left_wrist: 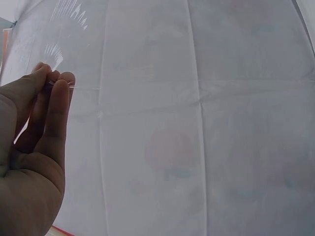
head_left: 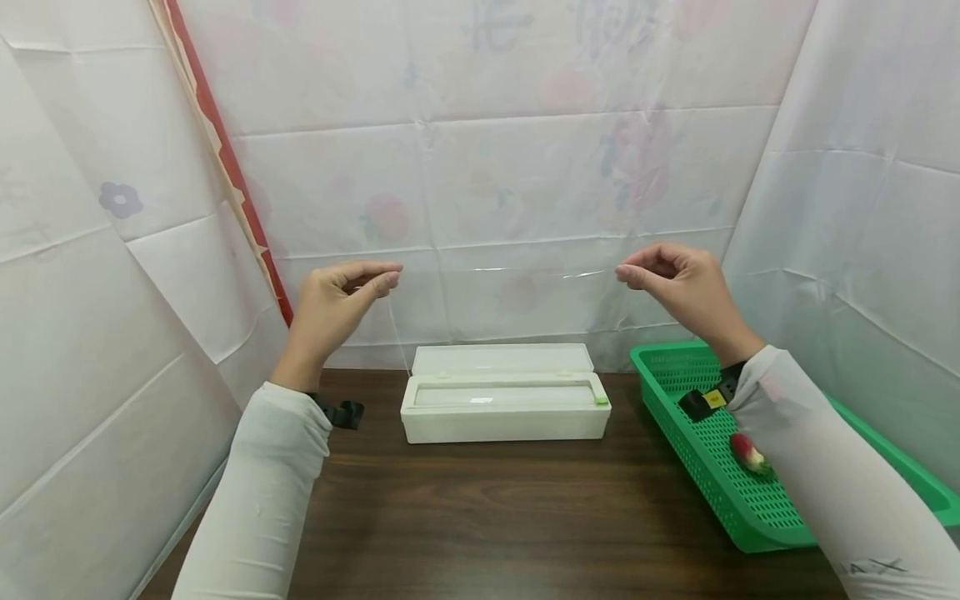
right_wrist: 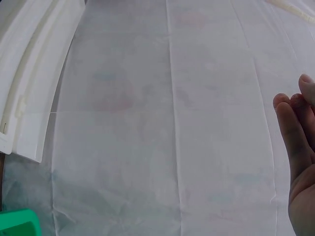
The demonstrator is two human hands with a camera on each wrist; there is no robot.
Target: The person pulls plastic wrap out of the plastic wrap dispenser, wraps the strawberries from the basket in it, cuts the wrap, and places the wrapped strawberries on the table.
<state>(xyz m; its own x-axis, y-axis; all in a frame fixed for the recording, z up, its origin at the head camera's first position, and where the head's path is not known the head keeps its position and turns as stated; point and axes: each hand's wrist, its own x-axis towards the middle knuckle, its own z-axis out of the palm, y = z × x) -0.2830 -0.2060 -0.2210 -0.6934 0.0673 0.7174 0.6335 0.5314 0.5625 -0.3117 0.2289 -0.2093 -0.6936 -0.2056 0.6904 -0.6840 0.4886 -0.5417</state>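
Note:
A sheet of clear cling film (head_left: 491,269) stretches between my two raised hands, its top edge showing as thin glints. My left hand (head_left: 330,304) pinches one upper corner between thumb and fingers; in the left wrist view the film (left_wrist: 55,55) puckers into shiny creases at the fingertips. On the other side, my right hand (head_left: 686,287) pinches the opposite corner with thumb and fingertips. Below stands a white cling film dispenser box (head_left: 504,427), its lid (head_left: 502,358) tipped back. The film's left edge runs down to the box, which has a small green slider (head_left: 601,400) at its right end.
A green plastic basket (head_left: 697,467) sits on the right under my right forearm, with a red and pale piece of produce (head_left: 750,455) inside. The dark wooden table (head_left: 480,517) is bordered by white patterned sheeting (head_left: 517,183) behind and at both sides.

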